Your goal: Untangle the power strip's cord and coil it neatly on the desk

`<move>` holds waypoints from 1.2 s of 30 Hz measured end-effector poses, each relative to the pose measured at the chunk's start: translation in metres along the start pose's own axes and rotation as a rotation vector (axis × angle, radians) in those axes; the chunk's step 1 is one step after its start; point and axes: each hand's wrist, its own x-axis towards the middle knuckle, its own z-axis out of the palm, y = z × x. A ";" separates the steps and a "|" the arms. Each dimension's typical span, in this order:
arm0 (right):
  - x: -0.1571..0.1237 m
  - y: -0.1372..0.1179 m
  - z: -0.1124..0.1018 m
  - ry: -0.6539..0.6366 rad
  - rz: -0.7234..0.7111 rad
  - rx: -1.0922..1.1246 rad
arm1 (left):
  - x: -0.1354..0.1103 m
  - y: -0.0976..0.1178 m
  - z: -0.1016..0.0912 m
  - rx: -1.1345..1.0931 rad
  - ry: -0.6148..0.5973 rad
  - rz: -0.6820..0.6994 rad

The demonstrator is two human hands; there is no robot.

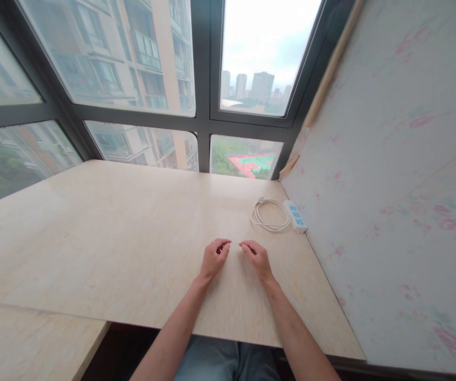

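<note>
My left hand (214,259) rests on the cream marbled windowsill counter (112,238), its fingers loosely curled and the thumb tip close to the index finger. A small shiny spot, perhaps a ring, shows on one of its fingers. To its right, my right hand (256,259) is curled the same way, with a narrow gap between the two hands. I see no object in either hand, though the palms are hidden in shadow. Beyond my right hand lie a coiled white cable (271,228) and a white power strip (296,216) with blue socket faces.
A flowered papered wall (390,211) bounds the counter on the right, with a peeling strip (290,166) near the window corner. Dark window frames (204,127) stand along the back. A lower ledge (33,338) is at front left. My legs (228,360) are below the front edge.
</note>
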 end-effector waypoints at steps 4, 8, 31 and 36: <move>-0.002 -0.001 0.001 -0.064 -0.087 -0.028 | -0.003 0.008 -0.001 0.042 -0.016 0.137; -0.004 -0.002 0.002 -0.150 -0.236 -0.086 | -0.006 0.008 0.000 0.059 -0.046 0.208; -0.008 -0.002 0.004 -0.156 -0.394 -0.350 | -0.010 0.000 0.003 0.278 -0.116 0.252; -0.010 -0.002 0.006 -0.154 -0.429 -0.472 | -0.011 0.002 0.004 0.365 -0.105 0.271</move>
